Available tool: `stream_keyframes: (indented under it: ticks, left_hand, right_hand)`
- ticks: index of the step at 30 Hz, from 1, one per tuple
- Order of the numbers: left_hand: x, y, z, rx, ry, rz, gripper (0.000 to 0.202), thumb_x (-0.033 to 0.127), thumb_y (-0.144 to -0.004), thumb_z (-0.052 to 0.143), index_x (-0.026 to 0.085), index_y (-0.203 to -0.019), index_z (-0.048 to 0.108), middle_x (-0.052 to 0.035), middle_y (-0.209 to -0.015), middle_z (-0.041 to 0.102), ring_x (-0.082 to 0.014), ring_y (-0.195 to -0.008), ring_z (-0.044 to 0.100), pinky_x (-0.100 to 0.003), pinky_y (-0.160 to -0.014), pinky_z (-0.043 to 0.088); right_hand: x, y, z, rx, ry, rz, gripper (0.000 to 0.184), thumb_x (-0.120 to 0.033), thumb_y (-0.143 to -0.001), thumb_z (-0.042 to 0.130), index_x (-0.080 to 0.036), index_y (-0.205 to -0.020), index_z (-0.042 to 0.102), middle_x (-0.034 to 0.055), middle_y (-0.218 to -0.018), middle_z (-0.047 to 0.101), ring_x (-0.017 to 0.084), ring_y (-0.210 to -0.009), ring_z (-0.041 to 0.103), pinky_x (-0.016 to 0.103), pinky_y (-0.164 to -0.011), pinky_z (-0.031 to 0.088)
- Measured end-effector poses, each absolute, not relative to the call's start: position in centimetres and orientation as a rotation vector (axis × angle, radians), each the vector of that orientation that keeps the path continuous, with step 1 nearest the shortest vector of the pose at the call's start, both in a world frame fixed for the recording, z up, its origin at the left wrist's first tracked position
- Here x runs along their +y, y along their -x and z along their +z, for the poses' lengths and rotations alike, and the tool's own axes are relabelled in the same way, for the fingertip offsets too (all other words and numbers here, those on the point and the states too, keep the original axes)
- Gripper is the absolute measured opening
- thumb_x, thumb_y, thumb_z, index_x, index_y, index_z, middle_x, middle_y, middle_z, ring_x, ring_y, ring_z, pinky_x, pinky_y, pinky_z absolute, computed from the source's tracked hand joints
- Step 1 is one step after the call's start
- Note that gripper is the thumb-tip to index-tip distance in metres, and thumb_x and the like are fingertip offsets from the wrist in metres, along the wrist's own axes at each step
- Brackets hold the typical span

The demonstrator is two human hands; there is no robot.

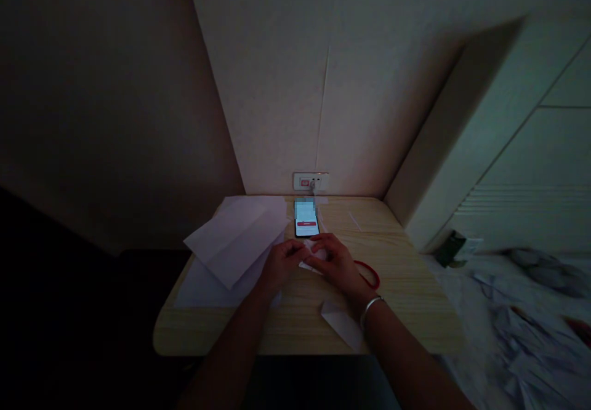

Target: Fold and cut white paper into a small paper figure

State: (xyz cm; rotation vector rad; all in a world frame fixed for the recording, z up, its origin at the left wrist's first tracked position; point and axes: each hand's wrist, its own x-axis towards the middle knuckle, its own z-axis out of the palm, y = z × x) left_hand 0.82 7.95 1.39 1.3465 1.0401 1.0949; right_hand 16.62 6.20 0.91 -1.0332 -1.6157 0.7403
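A small piece of folded white paper [314,266] is between my hands over the middle of the table. My left hand [282,263] pinches its left side, fingertips together. My right hand [336,263], with a silver bangle on the wrist, grips the paper from the right, and its fingers cover part of it. Just beyond the fingertips lies a phone [306,219] with its screen lit. Beside my right hand, a red loop [375,276], likely a scissors handle, shows in part. A loose paper scrap [341,325] lies below my right wrist.
Large white sheets [240,231] are stacked on the table's left side, the top one askew. A wall socket [311,181] with a plug sits behind the wooden table [406,287]. To the right, a bed [466,293] holds crumpled cloth and a small dark box [450,248].
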Motion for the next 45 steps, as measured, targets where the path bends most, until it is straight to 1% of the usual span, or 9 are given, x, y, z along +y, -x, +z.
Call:
stream_keyframes:
  ticks: [3,8,13,21,27,32,37,41,45]
  left_hand:
    - [7.9,-0.8,1.3,0.979,-1.395,1.099,0.018,0.030,-0.068,0.064,0.015,-0.076,0.065,0.0006,-0.068,0.065,-0.0130,-0.062,0.056,-0.024,-0.061,0.042]
    - [7.6,-0.7,1.5,1.017,-1.486,1.103,0.017,0.028,-0.071,0.060,0.015,-0.081,0.067,0.0002,-0.066,0.066,-0.0131,-0.060,0.056,-0.023,-0.058,0.043]
    - [7.7,-0.7,1.3,1.010,-1.492,1.103,0.019,0.025,-0.071,0.061,0.015,-0.085,0.069,-0.0014,-0.071,0.069,-0.0140,-0.063,0.059,-0.024,-0.060,0.045]
    - [7.9,-0.8,0.8,0.980,-1.367,1.104,0.014,0.029,-0.069,0.064,0.015,-0.072,0.064,0.0012,-0.063,0.065,-0.0111,-0.058,0.056,-0.022,-0.058,0.043]
    - [7.9,-0.5,1.4,0.979,-1.297,1.088,0.020,0.033,-0.066,0.068,0.015,-0.064,0.059,0.0038,-0.053,0.059,-0.0099,-0.051,0.053,-0.021,-0.054,0.042]
    - [7.7,-0.7,2.0,0.943,-1.230,1.072,0.024,0.035,-0.063,0.070,0.015,-0.062,0.057,0.0027,-0.055,0.061,-0.0107,-0.052,0.055,-0.023,-0.055,0.043]
    - [7.5,-1.0,2.0,0.942,-1.264,1.056,0.025,0.033,-0.059,0.074,0.014,-0.062,0.059,0.0020,-0.055,0.061,-0.0116,-0.054,0.056,-0.024,-0.058,0.044]
    - [7.6,-1.0,1.6,0.944,-1.274,1.045,0.025,0.034,-0.059,0.075,0.014,-0.067,0.061,0.0001,-0.061,0.065,-0.0129,-0.057,0.059,-0.025,-0.059,0.045]
    - [7.7,-1.2,1.1,0.887,-1.284,1.044,0.021,0.029,-0.061,0.073,0.014,-0.074,0.063,-0.0018,-0.072,0.069,-0.0144,-0.066,0.062,-0.026,-0.065,0.047]
  right_hand:
    - [6.3,-16.7,0.8,-1.581,1.030,0.721,0.011,-0.032,-0.072,0.071,-0.022,-0.072,0.065,0.0054,-0.106,0.056,0.019,-0.098,0.056,0.035,-0.087,0.045]
    - [6.2,-16.9,0.7,-1.567,1.044,0.704,0.007,-0.028,-0.075,0.069,-0.022,-0.071,0.068,0.0056,-0.105,0.056,0.020,-0.100,0.056,0.034,-0.085,0.046]
    - [5.9,-16.9,1.1,-1.615,1.049,0.674,0.007,-0.026,-0.080,0.064,-0.023,-0.075,0.069,0.0058,-0.109,0.057,0.020,-0.099,0.056,0.035,-0.086,0.046]
    - [5.7,-16.8,1.2,-1.671,1.040,0.593,0.007,-0.024,-0.082,0.061,-0.024,-0.080,0.068,0.0060,-0.101,0.058,0.020,-0.098,0.055,0.035,-0.086,0.046]
    - [5.9,-16.5,0.9,-1.679,1.027,0.604,0.007,-0.026,-0.082,0.061,-0.024,-0.080,0.067,0.0055,-0.102,0.058,0.019,-0.097,0.056,0.034,-0.085,0.046]
    - [5.6,-16.3,1.4,-1.652,1.018,0.657,0.006,-0.028,-0.080,0.063,-0.023,-0.079,0.067,0.0055,-0.106,0.057,0.020,-0.101,0.055,0.036,-0.089,0.043]
    - [5.5,-16.2,1.6,-1.554,1.065,0.686,0.011,-0.030,-0.072,0.071,-0.022,-0.070,0.065,0.0056,-0.107,0.057,0.021,-0.101,0.055,0.037,-0.090,0.043]
    - [5.5,-16.4,1.6,-1.565,1.063,0.680,0.011,-0.029,-0.077,0.067,-0.021,-0.068,0.065,0.0064,-0.108,0.058,0.021,-0.101,0.055,0.038,-0.090,0.043]
    - [5.5,-16.6,1.7,-1.601,1.045,0.564,0.007,-0.026,-0.080,0.063,-0.022,-0.075,0.065,0.0073,-0.107,0.059,0.021,-0.105,0.053,0.039,-0.091,0.042]
